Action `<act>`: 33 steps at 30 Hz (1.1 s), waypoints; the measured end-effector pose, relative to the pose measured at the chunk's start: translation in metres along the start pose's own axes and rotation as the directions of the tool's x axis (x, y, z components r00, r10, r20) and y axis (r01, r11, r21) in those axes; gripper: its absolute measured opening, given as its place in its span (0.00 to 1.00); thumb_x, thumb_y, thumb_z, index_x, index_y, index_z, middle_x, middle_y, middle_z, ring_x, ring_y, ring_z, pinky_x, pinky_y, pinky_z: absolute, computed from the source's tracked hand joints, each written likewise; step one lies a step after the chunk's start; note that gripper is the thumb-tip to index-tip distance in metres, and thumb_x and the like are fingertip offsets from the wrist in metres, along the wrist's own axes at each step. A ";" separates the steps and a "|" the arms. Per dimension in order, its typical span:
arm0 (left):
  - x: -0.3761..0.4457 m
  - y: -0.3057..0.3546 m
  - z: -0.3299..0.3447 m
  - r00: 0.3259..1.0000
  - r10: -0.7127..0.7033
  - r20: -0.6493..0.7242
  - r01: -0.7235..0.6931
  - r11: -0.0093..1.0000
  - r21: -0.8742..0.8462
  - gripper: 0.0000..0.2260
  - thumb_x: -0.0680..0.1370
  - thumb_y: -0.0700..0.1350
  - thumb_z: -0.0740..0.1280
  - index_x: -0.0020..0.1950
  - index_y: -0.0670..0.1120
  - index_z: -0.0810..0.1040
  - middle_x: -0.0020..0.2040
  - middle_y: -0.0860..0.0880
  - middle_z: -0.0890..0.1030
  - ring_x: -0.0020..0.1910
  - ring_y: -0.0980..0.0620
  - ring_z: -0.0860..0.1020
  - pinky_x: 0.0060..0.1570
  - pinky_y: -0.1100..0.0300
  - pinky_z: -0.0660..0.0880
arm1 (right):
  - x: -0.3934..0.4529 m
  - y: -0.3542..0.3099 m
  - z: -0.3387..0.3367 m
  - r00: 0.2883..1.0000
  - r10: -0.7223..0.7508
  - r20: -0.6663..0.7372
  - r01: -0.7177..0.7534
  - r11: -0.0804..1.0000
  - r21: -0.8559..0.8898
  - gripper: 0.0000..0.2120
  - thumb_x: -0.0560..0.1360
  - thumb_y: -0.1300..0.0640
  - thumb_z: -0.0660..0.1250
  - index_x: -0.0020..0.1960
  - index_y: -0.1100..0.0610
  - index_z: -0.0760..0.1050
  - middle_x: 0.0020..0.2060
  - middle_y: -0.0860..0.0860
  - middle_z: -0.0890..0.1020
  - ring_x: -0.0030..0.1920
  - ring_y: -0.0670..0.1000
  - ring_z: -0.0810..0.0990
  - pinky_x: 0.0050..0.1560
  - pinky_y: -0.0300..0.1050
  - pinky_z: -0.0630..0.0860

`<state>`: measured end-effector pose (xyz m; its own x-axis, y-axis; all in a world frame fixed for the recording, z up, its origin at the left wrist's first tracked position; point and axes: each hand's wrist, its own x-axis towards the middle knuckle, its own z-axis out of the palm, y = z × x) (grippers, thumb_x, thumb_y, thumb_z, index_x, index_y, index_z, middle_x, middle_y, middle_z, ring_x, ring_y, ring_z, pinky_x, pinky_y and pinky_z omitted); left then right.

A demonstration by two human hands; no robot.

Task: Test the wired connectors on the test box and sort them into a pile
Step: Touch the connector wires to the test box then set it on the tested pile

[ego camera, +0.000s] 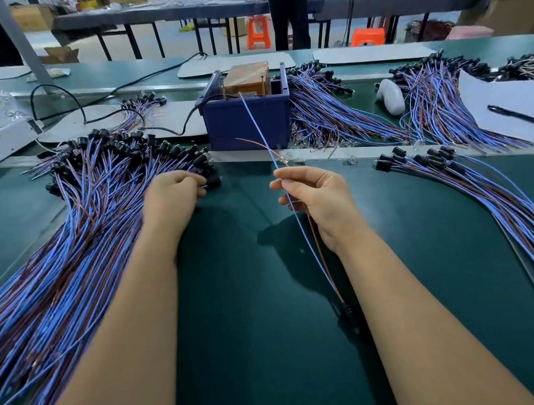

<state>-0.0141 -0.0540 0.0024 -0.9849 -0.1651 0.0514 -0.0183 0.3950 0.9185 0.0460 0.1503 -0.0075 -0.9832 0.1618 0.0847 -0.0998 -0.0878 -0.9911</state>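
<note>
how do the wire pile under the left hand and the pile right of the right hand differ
The left pile is much bigger and thicker; the right pile is thin. The left hand reaches into the left pile; nothing touches the right pile. Both have blue and brown wires with black connectors.

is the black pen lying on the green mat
No, the black pen lies on the white paper at the right, not on the green mat.

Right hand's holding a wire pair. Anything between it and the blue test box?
Nothing visible. The right hand pinches the wire pair, whose blue lead already rises over bare green mat to the top of the blue test box. The piles lie off to either side.
</note>
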 end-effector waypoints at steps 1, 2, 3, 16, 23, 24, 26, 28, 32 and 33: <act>-0.006 0.006 0.015 0.999 0.001 0.039 0.002 0.996 -0.093 0.15 0.78 0.37 0.58 0.40 0.50 0.80 0.36 0.51 0.81 0.35 0.53 0.77 0.32 0.66 0.72 | -0.001 0.000 0.001 1.000 -0.009 -0.007 0.009 1.000 -0.010 0.11 0.78 0.66 0.65 0.47 0.53 0.82 0.39 0.48 0.86 0.34 0.45 0.80 0.38 0.35 0.75; -0.014 0.011 0.030 0.996 0.018 0.088 -0.003 0.987 -0.159 0.15 0.79 0.37 0.58 0.41 0.50 0.80 0.35 0.51 0.81 0.34 0.55 0.77 0.29 0.68 0.71 | -0.002 -0.001 0.003 1.000 -0.022 -0.013 0.022 1.000 -0.017 0.11 0.78 0.66 0.65 0.47 0.53 0.82 0.39 0.48 0.86 0.34 0.44 0.80 0.37 0.34 0.74; -0.022 0.016 0.046 0.988 0.046 0.144 -0.016 0.979 -0.203 0.15 0.80 0.37 0.58 0.41 0.50 0.81 0.35 0.51 0.81 0.34 0.56 0.77 0.30 0.69 0.71 | -0.003 -0.002 0.005 0.999 -0.037 -0.016 0.037 0.999 -0.019 0.11 0.78 0.67 0.64 0.47 0.54 0.82 0.38 0.48 0.86 0.34 0.43 0.80 0.36 0.33 0.74; -0.045 0.025 0.102 0.963 0.142 0.231 -0.041 0.917 -0.396 0.14 0.80 0.42 0.60 0.41 0.50 0.84 0.45 0.44 0.86 0.45 0.48 0.80 0.55 0.43 0.78 | -0.003 0.006 0.013 0.983 -0.121 -0.140 0.092 0.977 -0.193 0.11 0.79 0.67 0.59 0.52 0.54 0.75 0.45 0.57 0.84 0.45 0.52 0.82 0.52 0.50 0.79; -0.043 0.026 0.094 0.981 0.163 0.104 -0.106 0.904 -0.414 0.11 0.82 0.41 0.62 0.43 0.48 0.81 0.40 0.49 0.84 0.41 0.51 0.82 0.38 0.59 0.79 | -0.004 0.007 0.013 0.959 -0.192 -0.210 0.130 0.952 -0.279 0.10 0.80 0.62 0.60 0.58 0.50 0.68 0.36 0.45 0.83 0.34 0.42 0.78 0.39 0.36 0.73; -0.041 0.025 0.091 0.986 0.150 0.067 -0.106 0.895 -0.434 0.12 0.83 0.41 0.60 0.44 0.48 0.79 0.39 0.49 0.84 0.40 0.51 0.83 0.38 0.60 0.78 | -0.004 0.006 0.013 0.955 -0.204 -0.213 0.138 0.947 -0.290 0.10 0.80 0.62 0.60 0.58 0.50 0.68 0.38 0.46 0.84 0.36 0.46 0.80 0.41 0.41 0.75; -0.038 0.025 0.085 0.994 0.098 0.044 -0.065 0.873 -0.483 0.12 0.85 0.43 0.56 0.46 0.49 0.75 0.37 0.49 0.84 0.35 0.52 0.83 0.35 0.61 0.78 | -0.005 0.003 0.014 0.952 -0.222 -0.212 0.155 0.944 -0.293 0.09 0.81 0.62 0.59 0.57 0.50 0.70 0.40 0.47 0.84 0.35 0.50 0.81 0.42 0.47 0.77; -0.037 0.023 0.081 0.998 0.052 0.035 -0.027 0.864 -0.503 0.12 0.85 0.44 0.54 0.46 0.49 0.73 0.30 0.50 0.81 0.27 0.53 0.79 0.29 0.62 0.76 | -0.004 0.002 0.013 0.945 -0.247 -0.214 0.181 0.941 -0.286 0.08 0.81 0.62 0.59 0.53 0.51 0.72 0.40 0.48 0.84 0.31 0.49 0.79 0.39 0.45 0.78; -0.037 0.018 0.082 0.999 0.029 -0.041 -0.043 0.918 -0.394 0.12 0.85 0.46 0.54 0.46 0.51 0.74 0.27 0.53 0.70 0.23 0.58 0.67 0.25 0.63 0.67 | -0.003 0.002 0.011 0.934 -0.237 -0.268 0.171 0.953 -0.250 0.09 0.81 0.62 0.59 0.50 0.50 0.73 0.37 0.51 0.84 0.29 0.47 0.78 0.33 0.34 0.73; -0.038 0.018 0.084 0.998 0.025 -0.049 -0.042 0.930 -0.366 0.11 0.84 0.46 0.55 0.46 0.52 0.75 0.28 0.53 0.69 0.24 0.57 0.65 0.26 0.61 0.65 | -0.002 0.002 0.011 0.932 -0.225 -0.283 0.158 0.958 -0.241 0.09 0.81 0.61 0.58 0.50 0.49 0.73 0.36 0.51 0.83 0.28 0.48 0.79 0.32 0.34 0.72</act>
<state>0.0082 0.0353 -0.0160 -0.9754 -0.1993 0.0938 0.0868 0.0438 0.9953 0.0463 0.1391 -0.0089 -0.8511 0.4485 0.2728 -0.2137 0.1787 -0.9604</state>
